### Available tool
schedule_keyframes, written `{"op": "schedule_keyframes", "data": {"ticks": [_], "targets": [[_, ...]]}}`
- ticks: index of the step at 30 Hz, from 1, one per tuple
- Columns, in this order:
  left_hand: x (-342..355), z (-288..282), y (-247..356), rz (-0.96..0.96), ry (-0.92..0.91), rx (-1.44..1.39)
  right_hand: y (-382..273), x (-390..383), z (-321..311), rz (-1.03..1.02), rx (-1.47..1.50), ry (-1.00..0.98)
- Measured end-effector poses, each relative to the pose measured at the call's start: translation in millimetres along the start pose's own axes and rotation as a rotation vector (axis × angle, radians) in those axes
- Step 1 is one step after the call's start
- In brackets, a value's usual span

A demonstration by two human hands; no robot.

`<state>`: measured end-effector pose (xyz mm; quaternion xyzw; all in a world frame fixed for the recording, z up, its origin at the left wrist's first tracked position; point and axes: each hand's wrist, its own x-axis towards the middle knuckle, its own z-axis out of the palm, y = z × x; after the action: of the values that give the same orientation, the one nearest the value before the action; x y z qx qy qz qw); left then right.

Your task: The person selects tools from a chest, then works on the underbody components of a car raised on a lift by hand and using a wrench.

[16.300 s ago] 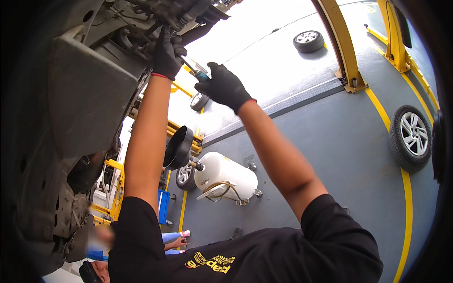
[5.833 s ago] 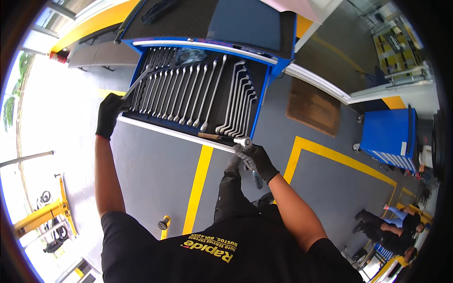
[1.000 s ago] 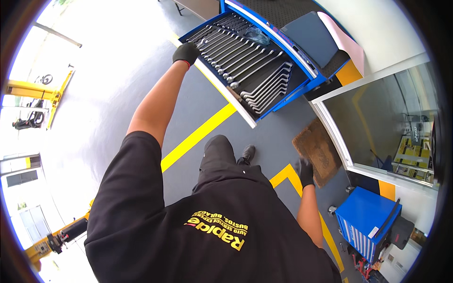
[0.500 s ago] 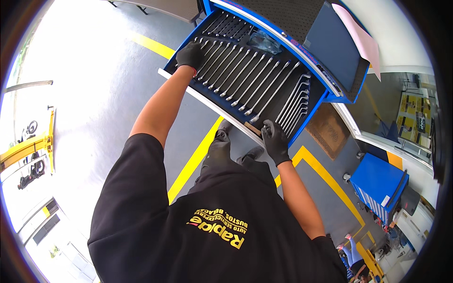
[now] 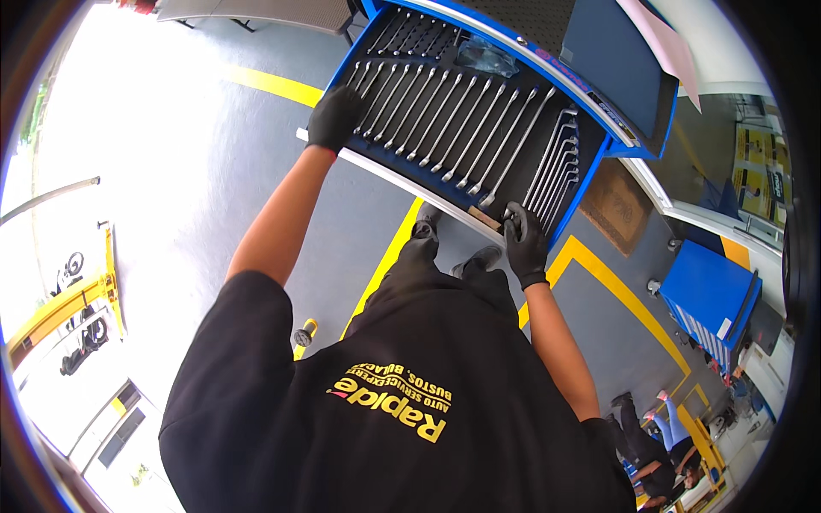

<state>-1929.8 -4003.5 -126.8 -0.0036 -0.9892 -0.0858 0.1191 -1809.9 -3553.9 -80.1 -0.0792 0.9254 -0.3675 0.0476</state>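
1. Drawer (image 5: 402, 175): blue, pulled open, black-lined, pale front edge.
2. Wrenches (image 5: 466, 128): shiny metal, lying flat in parallel rows across the drawer, graded by length.

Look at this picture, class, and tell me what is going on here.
A person in a black shirt and black gloves stands over an open blue tool drawer with rows of wrenches inside. The left hand rests at the drawer's front edge over the smaller wrenches. The right hand grips something at the front edge near the larger wrenches; what it holds is unclear. A smaller blue cabinet stands to the right.
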Motion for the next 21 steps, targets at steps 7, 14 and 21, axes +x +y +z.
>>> {"op": "schedule_keyframes", "data": {"ticks": [7, 14, 21], "targets": [[-40.3, -25.6, 42.6, -0.055, -0.225, -0.275, 5.9, -7.0, 3.2, 0.042, -0.004, 0.035], [-24.3, -25.7, 32.1, 0.031, -0.371, -0.157, 7.6, -6.1, 3.2, 0.029, 0.012, 0.055], [-8.8, -66.9, 17.4, -0.115, -0.575, -0.462, 12.8, -7.9, 2.3, 0.109, 0.080, 0.026]]}}
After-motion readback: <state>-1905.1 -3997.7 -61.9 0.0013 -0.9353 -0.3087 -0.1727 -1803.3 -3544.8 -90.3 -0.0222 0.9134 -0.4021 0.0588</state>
